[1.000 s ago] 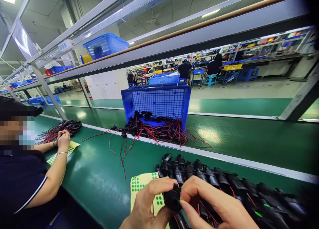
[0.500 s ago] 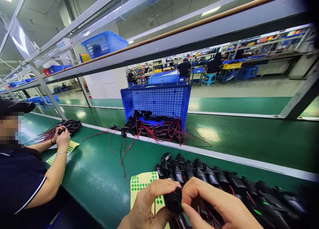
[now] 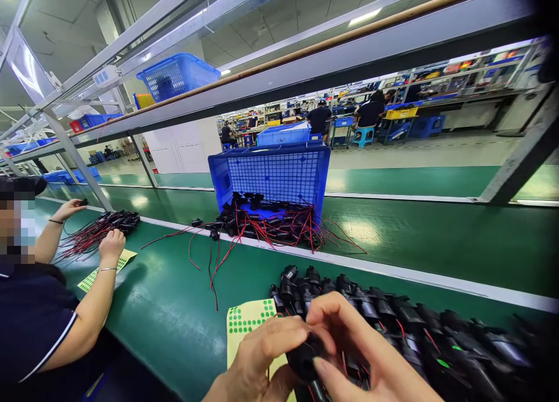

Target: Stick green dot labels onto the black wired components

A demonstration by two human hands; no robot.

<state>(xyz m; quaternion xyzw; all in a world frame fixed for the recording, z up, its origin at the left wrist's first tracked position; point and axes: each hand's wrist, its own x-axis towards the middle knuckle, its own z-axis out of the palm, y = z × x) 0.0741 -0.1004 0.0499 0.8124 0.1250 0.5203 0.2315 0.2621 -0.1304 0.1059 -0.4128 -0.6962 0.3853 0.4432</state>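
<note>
At the bottom centre, my left hand (image 3: 257, 361) and my right hand (image 3: 358, 355) together grip one small black motor-like part (image 3: 303, 361) with red wires hanging below it. Just behind my hands lies a row of several black parts (image 3: 393, 314) with red wires, some bearing green dots. Under my left hand sits a yellow sheet of green dot stickers (image 3: 247, 323) on the green bench.
A blue crate (image 3: 271, 175) on its side spills black wired parts (image 3: 266, 224) onto the green belt. On the left a co-worker's hand (image 3: 111, 244) rests by another pile of parts (image 3: 100, 227) and a sticker sheet (image 3: 102, 269). A blue basket (image 3: 177, 78) stands on the overhead shelf.
My right hand's fingers have shifted up over the part. The co-worker's far arm has reached out to the left, away from the pile.
</note>
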